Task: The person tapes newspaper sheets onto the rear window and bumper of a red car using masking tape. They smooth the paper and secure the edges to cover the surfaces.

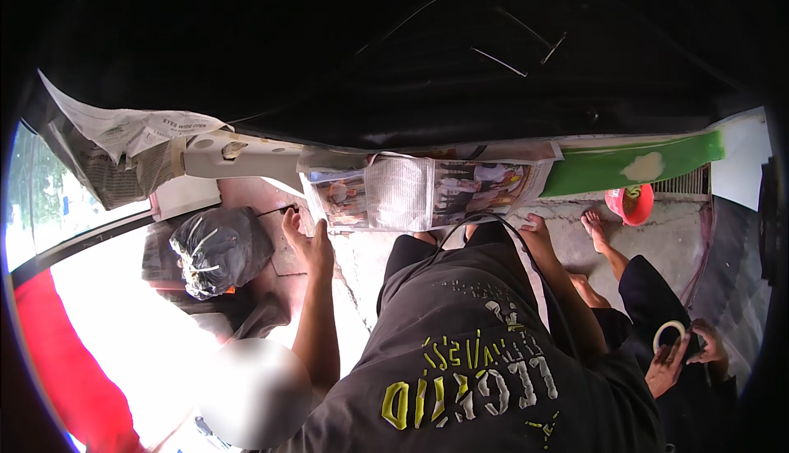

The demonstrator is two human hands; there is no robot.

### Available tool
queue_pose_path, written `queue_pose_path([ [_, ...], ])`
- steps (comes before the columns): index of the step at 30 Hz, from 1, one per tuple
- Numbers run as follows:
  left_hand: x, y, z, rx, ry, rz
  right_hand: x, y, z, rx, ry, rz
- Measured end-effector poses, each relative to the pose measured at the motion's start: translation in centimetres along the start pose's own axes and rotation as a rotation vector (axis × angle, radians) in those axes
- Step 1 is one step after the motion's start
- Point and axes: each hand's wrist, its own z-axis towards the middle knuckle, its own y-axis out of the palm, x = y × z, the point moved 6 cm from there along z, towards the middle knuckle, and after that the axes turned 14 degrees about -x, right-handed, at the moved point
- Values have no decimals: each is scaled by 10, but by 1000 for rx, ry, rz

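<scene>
Newspaper sheet (423,192) hangs taped along the white-green panel edge (246,157). My left hand (308,243) is spread below it; right hand (536,227) probably spread too. Light, limp, tear-prone; I'd grip its corners.

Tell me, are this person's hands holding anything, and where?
Left hand touches the newspaper at its lower left corner; right hand at its lower right edge. Whether either grips it cannot be told.

- A tied black plastic bag (220,249) sits on the ground at the left, bulging and shiny, just left of the left hand (306,243).
- Beneath and behind it lies a flat dark box (164,257), partly hidden.
- No labels, signs or screens can be made out.
</scene>
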Motion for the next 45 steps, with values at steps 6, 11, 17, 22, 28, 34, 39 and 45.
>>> queue_pose_path([
  [6,-91,27,11,-666,-392,-245,-45,41,0,-341,58,374],
  [11,-136,44,4,-815,-440,-211,-56,40,6,-299,14,360],
  [17,-60,24,16,-857,51,236,-73,13,-20,-350,-36,392],
  [22,-6,-24,8,-1230,-69,-330,-143,-7,-105,-279,-277,387],
  [28,138,-61,48,-1280,-27,-1041,-283,-37,-158,-289,-427,269],
  [34,194,-31,163,-1311,155,-1607,-423,-70,-169,-200,-970,757],
  [39,222,-7,185,-1274,180,-2090,-279,-92,-97,74,-526,423],
  [45,257,-13,193,-824,-56,-2200,-388,-17,-161,-388,-772,691],
])
